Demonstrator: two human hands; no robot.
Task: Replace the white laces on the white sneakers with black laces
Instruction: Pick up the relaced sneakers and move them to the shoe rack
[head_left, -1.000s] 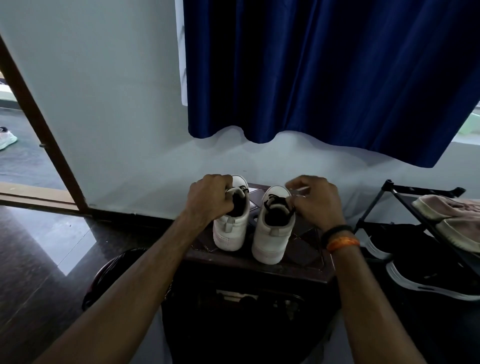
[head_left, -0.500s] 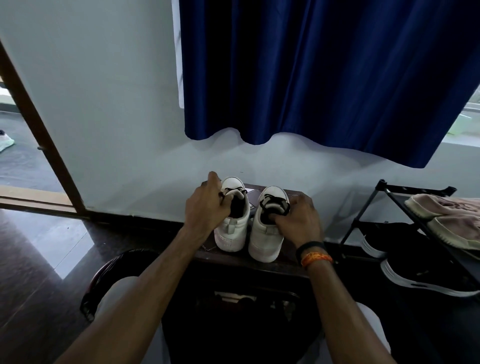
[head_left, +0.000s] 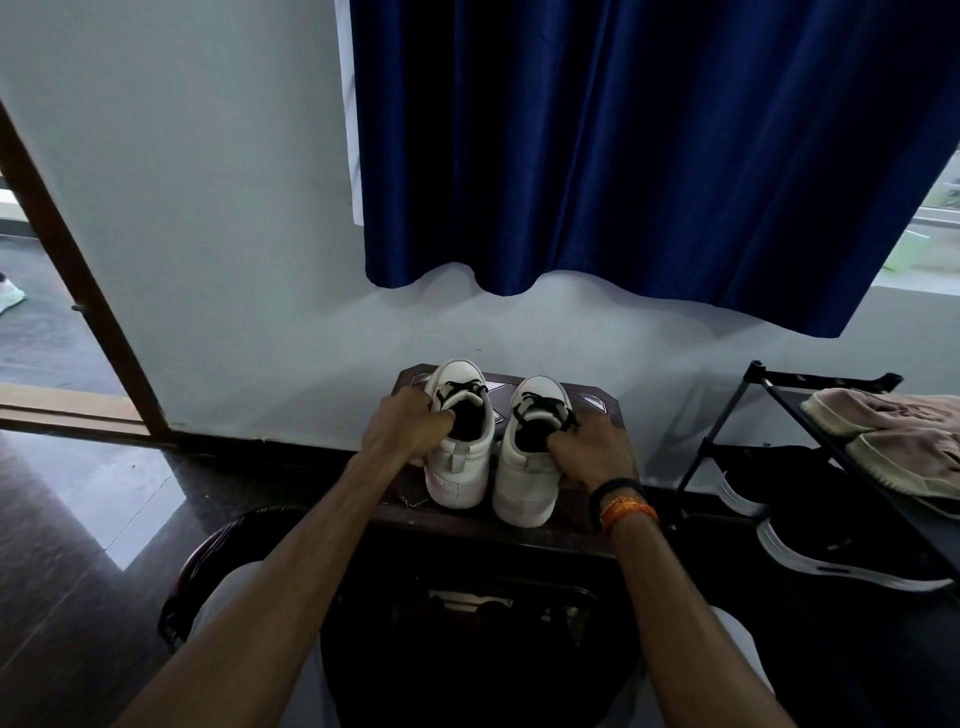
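Observation:
Two white sneakers stand side by side on a small dark table, toes pointing to the wall. Both carry black laces. My left hand grips the collar of the left sneaker, fingers curled into its opening. My right hand grips the right sneaker at its collar the same way, with the black laces just beyond its fingers. A black band and an orange band sit on my right wrist. No white laces are in view.
A black shoe rack at the right holds beige shoes above and black shoes with white soles below. A blue curtain hangs over the wall. A door frame stands at the left over glossy dark floor.
Both hands slid back from the sneakers' lace area to the collars, and their fingers now hook into the openings. The camera tilted slightly.

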